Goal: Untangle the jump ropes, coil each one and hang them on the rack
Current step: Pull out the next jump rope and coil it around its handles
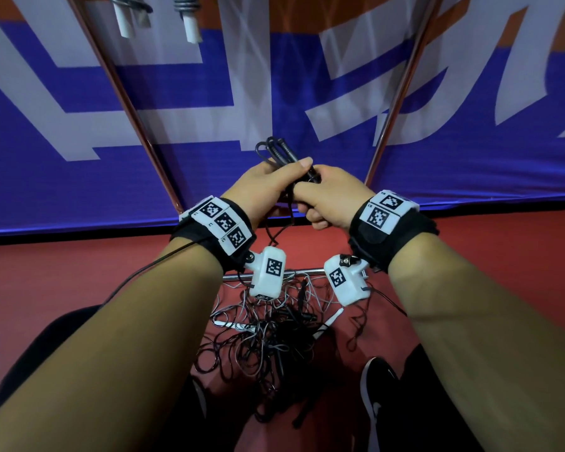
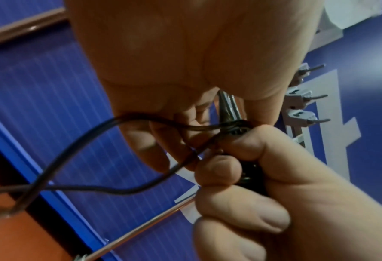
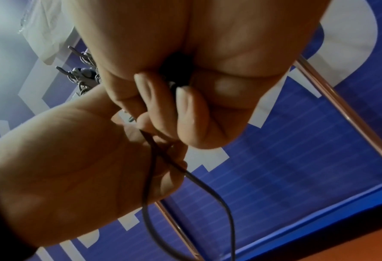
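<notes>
Banner: a blue wall banner (image 1: 209, 93) with large white shapes and an orange strip along its top fills the background behind the hands.
Floor: red flooring (image 1: 79, 272) runs beneath the banner's lower edge.
Rack: two slanted copper-coloured poles (image 1: 124, 102) rise on either side of the hands, and a horizontal metal bar (image 1: 304, 272) crosses low down, just behind the wrist cameras; the left wrist view shows a row of pale hooks (image 2: 301, 100) on the rack.
Hung ropes: two coiled ropes with white handles (image 1: 126, 26) hang at the top left edge.
Tangled pile: a mess of black and white jump ropes (image 1: 268, 340) lies on the floor between the person's feet, below the bar, with white handles and black handles mixed in.
Shoe: a black shoe (image 1: 377, 386) with a white mark stands right of the pile.
Left hand: the left hand (image 1: 265, 187) is curled round the black jump rope (image 1: 276, 151), thumb laid across the bundle.
Right hand: the right hand (image 1: 333, 197) is closed round the rope's black handles, touching the left hand.
Black rope position: held in front of the banner, between the poles, with folded loops sticking up above the fists and a loose strand (image 2: 78, 189) hanging below toward the pile.
</notes>
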The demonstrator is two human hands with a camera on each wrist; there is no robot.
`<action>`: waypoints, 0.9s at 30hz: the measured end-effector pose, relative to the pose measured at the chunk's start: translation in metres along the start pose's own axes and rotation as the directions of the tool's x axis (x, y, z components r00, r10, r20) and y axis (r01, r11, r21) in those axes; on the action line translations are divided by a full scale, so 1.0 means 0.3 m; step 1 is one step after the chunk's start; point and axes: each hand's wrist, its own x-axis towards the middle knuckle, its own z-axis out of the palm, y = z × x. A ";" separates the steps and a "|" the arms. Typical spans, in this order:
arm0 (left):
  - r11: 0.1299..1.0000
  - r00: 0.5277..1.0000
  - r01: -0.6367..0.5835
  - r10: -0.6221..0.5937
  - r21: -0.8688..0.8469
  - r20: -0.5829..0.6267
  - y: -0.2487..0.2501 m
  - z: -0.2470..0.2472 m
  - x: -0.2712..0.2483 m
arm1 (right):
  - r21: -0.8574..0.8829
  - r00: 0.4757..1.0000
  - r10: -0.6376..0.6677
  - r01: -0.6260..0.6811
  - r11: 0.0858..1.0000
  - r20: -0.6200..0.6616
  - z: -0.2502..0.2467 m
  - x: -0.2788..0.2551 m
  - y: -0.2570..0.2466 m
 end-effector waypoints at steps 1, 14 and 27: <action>0.999 0.999 0.033 -0.033 0.038 -0.002 0.005 -0.001 -0.002 | 0.016 1.000 0.000 0.001 1.000 -0.021 -0.003 0.002 0.001; 0.965 0.998 0.061 -0.068 0.254 0.017 0.035 -0.003 -0.018 | 0.046 0.963 0.095 -0.086 0.995 -0.253 -0.013 0.039 0.047; 0.984 0.999 0.050 -0.051 -0.173 0.002 0.045 -0.006 -0.030 | 0.165 0.999 0.025 -0.020 0.986 -0.030 0.026 0.014 0.016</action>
